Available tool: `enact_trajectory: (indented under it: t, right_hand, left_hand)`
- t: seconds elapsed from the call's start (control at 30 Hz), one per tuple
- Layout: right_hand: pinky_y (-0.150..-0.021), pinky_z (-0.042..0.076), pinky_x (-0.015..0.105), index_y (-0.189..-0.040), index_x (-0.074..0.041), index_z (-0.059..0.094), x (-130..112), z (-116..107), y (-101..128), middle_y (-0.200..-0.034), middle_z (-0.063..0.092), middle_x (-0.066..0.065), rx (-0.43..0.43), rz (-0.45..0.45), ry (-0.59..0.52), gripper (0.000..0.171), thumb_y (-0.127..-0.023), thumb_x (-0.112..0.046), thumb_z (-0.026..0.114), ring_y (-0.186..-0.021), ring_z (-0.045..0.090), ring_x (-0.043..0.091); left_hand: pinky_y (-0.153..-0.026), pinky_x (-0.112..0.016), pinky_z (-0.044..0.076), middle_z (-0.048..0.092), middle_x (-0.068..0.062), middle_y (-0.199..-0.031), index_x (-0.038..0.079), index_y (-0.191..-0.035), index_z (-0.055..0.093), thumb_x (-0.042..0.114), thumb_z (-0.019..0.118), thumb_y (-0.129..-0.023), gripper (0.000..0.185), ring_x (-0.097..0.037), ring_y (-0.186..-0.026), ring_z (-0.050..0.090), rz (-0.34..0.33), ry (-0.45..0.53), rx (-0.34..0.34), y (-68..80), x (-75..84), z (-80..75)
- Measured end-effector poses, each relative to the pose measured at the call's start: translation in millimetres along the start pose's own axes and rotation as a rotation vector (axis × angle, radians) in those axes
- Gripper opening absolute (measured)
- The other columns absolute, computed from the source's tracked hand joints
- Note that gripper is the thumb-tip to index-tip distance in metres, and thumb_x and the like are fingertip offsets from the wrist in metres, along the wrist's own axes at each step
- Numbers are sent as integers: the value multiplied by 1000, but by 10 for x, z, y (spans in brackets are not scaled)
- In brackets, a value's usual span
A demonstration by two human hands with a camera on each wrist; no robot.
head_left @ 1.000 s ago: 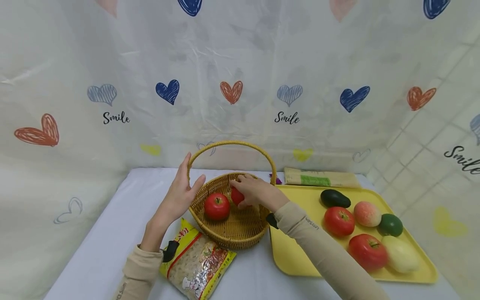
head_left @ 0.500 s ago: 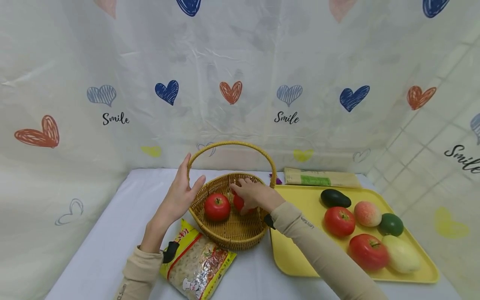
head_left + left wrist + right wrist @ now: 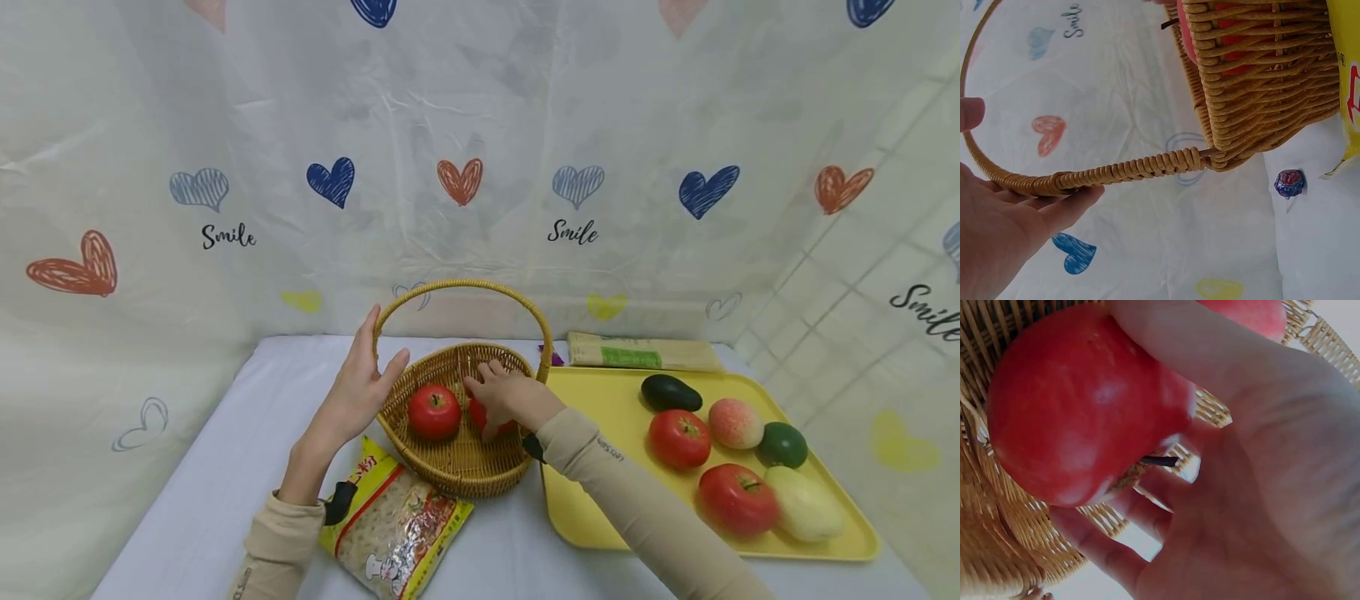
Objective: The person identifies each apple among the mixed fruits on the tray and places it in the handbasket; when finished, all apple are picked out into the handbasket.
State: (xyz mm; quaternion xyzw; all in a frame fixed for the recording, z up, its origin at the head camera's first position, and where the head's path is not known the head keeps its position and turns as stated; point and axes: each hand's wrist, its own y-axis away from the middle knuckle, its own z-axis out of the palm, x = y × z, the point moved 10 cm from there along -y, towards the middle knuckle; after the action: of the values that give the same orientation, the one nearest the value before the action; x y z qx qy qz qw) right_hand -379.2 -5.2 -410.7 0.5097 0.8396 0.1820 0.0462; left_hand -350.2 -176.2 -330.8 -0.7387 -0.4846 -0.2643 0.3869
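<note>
Head view: the right hand (image 3: 513, 398), fingers curled round a red apple (image 3: 480, 411), has sunk lower into the wicker basket (image 3: 457, 467), beside another red apple (image 3: 433, 412). The left hand (image 3: 358, 392), fingers straight, steadies the handle (image 3: 465, 287); release seems close.

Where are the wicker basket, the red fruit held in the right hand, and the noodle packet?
wicker basket (image 3: 457, 475), head view, on its near woven wall.
red fruit (image 3: 1079, 406), right wrist view, on its rounded side.
noodle packet (image 3: 397, 533), head view, on its clear front.
</note>
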Motion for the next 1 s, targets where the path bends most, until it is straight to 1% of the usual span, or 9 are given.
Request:
enact_trajectory:
  t: [0.2,0.3,0.4,0.53,0.6,0.73,0.83,0.93,1.0]
  right_hand:
    - [-112,46,45,-154,-22,44,23,28,19,-147,48,9,-9,-2,-44,86,-82,-47,85,-135,42,26]
    - [-114,46,47,-152,-23,45,38,16,56,-147,48,9,-2,-10,-102,80,-85,-46,83,-138,41,27]
    - [-114,46,50,-152,-21,45,68,-39,147,-151,45,11,39,-19,-154,74,-90,-45,78,-143,39,31]
    - [-109,50,53,-150,-15,45,113,-121,395,-154,41,16,132,-75,-239,65,-97,-42,70,-143,40,36]
    - [-107,50,53,-148,-13,47,144,-137,561,-153,43,16,159,-116,-326,59,-99,-40,68,-141,42,36]
    - [-113,44,56,-149,-11,47,283,-113,922,-153,47,14,168,-168,-554,58,-101,-38,65,-142,43,34]
    - [-118,38,58,-151,-10,45,451,-77,1138,-152,50,14,180,-175,-670,61,-101,-39,64,-144,43,36]
    - [-115,40,60,-150,-8,45,683,0,1277,-150,52,17,208,-159,-715,60,-103,-40,62,-142,46,40]
    - [-112,42,62,-150,-6,45,882,68,1331,-149,52,21,231,-116,-697,60,-104,-42,60,-139,48,44]
  left_hand:
    - [-123,-64,27,-1,-9,-174,23,-166,-8,52,49,-106,88,-36,-161,7,3,-7,0,-3,-2,3]
    - [-122,-64,28,-1,-9,-174,23,-166,-8,51,49,-106,88,-37,-161,8,3,-7,-1,1,-3,7]
    - [-123,-64,25,-1,-9,-174,22,-166,-8,50,49,-106,87,-37,-161,7,3,-8,1,2,-4,6]
    - [-125,-64,21,0,-8,-174,21,-166,-7,51,49,-106,88,-36,-161,7,-1,-16,-1,2,-11,-2]
    - [-125,-64,22,0,-8,-175,21,-166,-7,52,49,-106,88,-36,-161,7,-4,-19,-4,0,-15,-16]
    - [-123,-66,25,-1,-9,-175,22,-166,-8,51,49,-106,87,-38,-161,8,-10,-22,-7,-3,-14,-23]
    - [-121,-66,28,-1,-9,-175,24,-166,-8,50,48,-107,86,-38,-161,9,-15,-23,-6,-5,-20,-28]
    - [-120,-67,30,-1,-9,-174,25,-166,-9,51,48,-107,86,-39,-160,12,-15,-20,-9,-10,-28,-14]
    - [-121,-66,29,-1,-8,-175,25,-166,-9,52,47,-106,86,-39,-160,13,-12,-16,-10,-19,-27,2]
